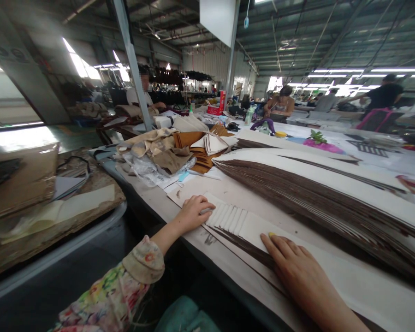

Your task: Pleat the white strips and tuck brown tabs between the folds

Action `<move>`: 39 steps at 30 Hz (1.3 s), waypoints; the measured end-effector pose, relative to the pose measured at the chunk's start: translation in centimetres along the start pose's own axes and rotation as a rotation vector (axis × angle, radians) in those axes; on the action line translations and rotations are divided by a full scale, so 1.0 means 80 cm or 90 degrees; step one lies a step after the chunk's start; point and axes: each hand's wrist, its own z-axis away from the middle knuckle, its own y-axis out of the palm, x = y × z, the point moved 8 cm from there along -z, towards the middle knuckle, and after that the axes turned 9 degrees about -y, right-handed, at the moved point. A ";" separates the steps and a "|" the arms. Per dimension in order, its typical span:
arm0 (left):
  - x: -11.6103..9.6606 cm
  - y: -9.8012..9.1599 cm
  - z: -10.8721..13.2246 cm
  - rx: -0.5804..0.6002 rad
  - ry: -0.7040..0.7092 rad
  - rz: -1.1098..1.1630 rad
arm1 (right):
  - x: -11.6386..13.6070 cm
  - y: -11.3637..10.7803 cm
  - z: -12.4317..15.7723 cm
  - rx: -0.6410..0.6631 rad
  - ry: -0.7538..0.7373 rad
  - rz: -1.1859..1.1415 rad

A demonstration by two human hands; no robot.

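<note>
My left hand (192, 212) rests on the end of a fanned stack of white fabric strips (228, 217), its fingers curled over the strips' edge. My right hand (293, 267) lies flat, fingers stretched out, on the long white sheets (349, 276) of the same fanned stack, near the table's front edge. A larger fanned stack of white pieces with dark brown edges (314, 193) lies just behind both hands.
Piles of tan and brown cut pieces (180, 147) and clear plastic sit farther up the table. A side table with cardboard and papers (48, 198) stands at left. A steel post (131, 60) rises behind. Other people work at distant tables (280, 106).
</note>
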 end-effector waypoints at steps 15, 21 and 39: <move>-0.097 0.009 0.045 0.016 0.364 -0.165 | -0.017 -0.005 -0.001 0.022 -0.010 -0.147; -0.110 0.006 0.039 -0.025 0.397 -0.181 | -0.017 -0.011 -0.001 0.014 0.018 -0.181; 0.056 -0.018 0.017 -0.050 -0.067 -0.080 | 0.001 -0.009 -0.004 -0.046 -0.016 -0.025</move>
